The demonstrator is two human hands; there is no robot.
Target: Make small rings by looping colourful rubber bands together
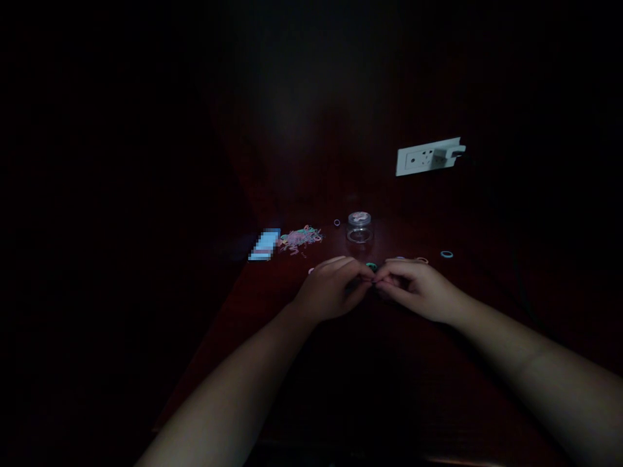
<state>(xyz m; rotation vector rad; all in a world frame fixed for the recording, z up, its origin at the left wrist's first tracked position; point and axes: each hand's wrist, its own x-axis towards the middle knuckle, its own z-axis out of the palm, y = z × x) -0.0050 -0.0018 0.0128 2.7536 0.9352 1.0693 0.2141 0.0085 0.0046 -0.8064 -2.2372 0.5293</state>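
While both hands meet over the dark red table (233, 324), the left hand (331, 288) and right hand (423, 288) pinch their fingertips together, maybe on something too small to tell. A few rings lie apart, like the blue ring (446, 254), but the heap of bands (300, 239) looks mostly unsorted, left of the clear jar (359, 228).

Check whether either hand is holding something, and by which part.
Cannot be told: the fingers of the left hand and right hand meet, hiding anything between.
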